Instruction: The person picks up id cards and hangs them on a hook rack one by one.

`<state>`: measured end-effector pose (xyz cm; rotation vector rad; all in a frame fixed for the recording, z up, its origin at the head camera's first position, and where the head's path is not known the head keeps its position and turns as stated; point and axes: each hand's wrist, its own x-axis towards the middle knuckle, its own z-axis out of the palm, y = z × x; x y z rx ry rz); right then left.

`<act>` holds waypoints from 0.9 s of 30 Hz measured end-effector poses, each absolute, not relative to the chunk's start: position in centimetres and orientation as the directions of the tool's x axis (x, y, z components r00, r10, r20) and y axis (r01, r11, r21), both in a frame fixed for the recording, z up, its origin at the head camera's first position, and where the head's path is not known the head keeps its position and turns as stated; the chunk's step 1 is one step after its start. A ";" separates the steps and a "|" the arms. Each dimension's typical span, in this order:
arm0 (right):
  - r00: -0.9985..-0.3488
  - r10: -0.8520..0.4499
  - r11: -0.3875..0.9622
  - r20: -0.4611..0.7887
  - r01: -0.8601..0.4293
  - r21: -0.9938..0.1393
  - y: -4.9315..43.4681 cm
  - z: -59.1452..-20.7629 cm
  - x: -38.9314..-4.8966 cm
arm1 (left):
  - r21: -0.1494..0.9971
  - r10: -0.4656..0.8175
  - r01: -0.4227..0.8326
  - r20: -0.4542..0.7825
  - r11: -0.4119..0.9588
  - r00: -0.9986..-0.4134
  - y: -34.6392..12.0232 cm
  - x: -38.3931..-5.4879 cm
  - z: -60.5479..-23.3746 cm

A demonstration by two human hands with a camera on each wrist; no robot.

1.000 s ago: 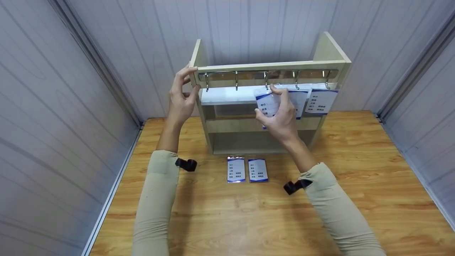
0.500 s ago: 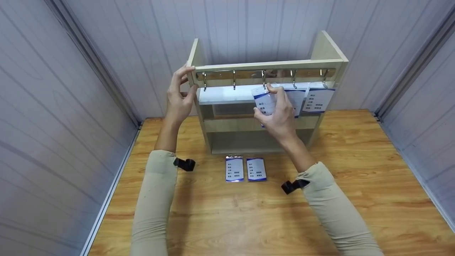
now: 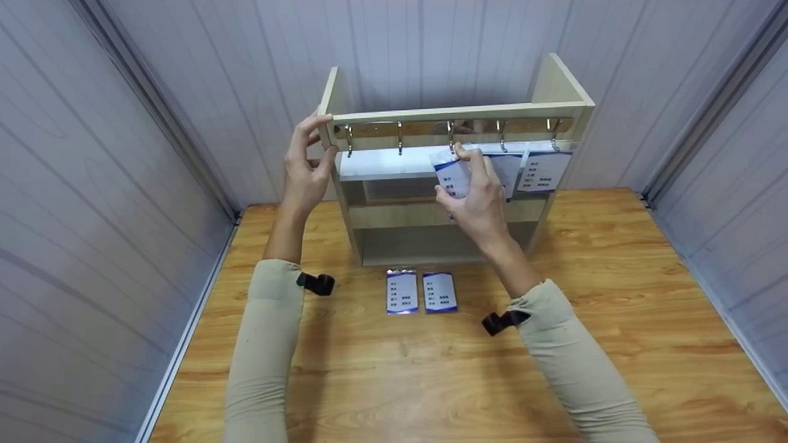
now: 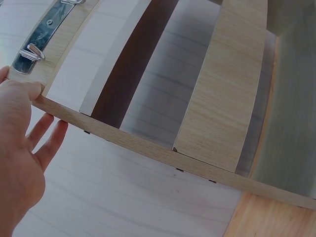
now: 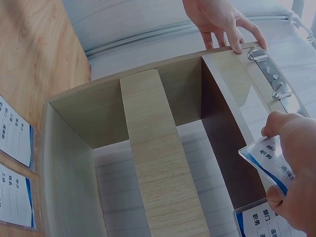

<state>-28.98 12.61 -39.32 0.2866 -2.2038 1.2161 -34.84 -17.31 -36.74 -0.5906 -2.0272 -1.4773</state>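
Two bare hands of one person are at a small wooden shelf (image 3: pixel 394 216), and I stand and look on. In the head view, the left hand (image 3: pixel 306 175) grips the upper corner of the side board (image 3: pixel 331 95), its fingers bent around the edge. The right hand (image 3: pixel 480 194) pinches a white-and-blue card (image 3: pixel 448 175) at its side; this card leans a little, its top close under the middle hook (image 3: pixel 451 132). I cannot tell whether it is on this hook. To the right of that hand hang two more, a nearer card (image 3: pixel 511 169), partly covered by the hand, and a farther card (image 3: pixel 545 172). Below the right hand, toward the person, two flat cards (image 3: pixel 402 294) lie side by side on the wood-look floor (image 3: pixel 394 381). In the left wrist view, the thumb and the fingers of the left hand are on opposite sides of the board's edge, and an end hook (image 4: pixel 32 52) is just above them. In the right wrist view, the pinched card is clearly between thumb and finger of the right hand, tilted; another card's corner shows just beside, and the left hand is well apart, farther beyond.
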 end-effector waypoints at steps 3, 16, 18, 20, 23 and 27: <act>-0.805 0.096 0.554 0.585 -0.445 -0.704 12.4 -39.3 -28.9 | 0.712 0.025 0.638 0.661 0.294 -0.750 -17.4 -34.7 -36.7; -0.811 0.126 0.568 0.572 -0.413 -0.712 13.0 -41.9 -31.5 | 0.715 0.026 0.632 0.656 0.299 -0.755 -17.2 -34.8 -36.8; -0.805 0.127 0.576 0.579 -0.415 -0.704 13.0 -42.2 -31.7 | 0.715 0.028 0.630 0.654 0.302 -0.756 -17.3 -34.8 -36.8; -0.797 0.132 0.586 0.589 -0.416 -0.695 13.0 -42.3 -31.7 | 0.714 0.028 0.628 0.654 0.309 -0.756 -17.3 -34.8 -36.8; -0.792 0.141 0.587 0.594 -0.417 -0.694 12.8 -42.2 -31.5 | 0.715 0.031 0.626 0.651 0.312 -0.759 -17.4 -34.7 -36.8; -0.794 0.151 0.558 0.589 -0.424 -0.713 12.3 -41.7 -30.6 | 0.713 0.026 0.626 0.653 0.316 -0.757 -17.5 -34.7 -36.9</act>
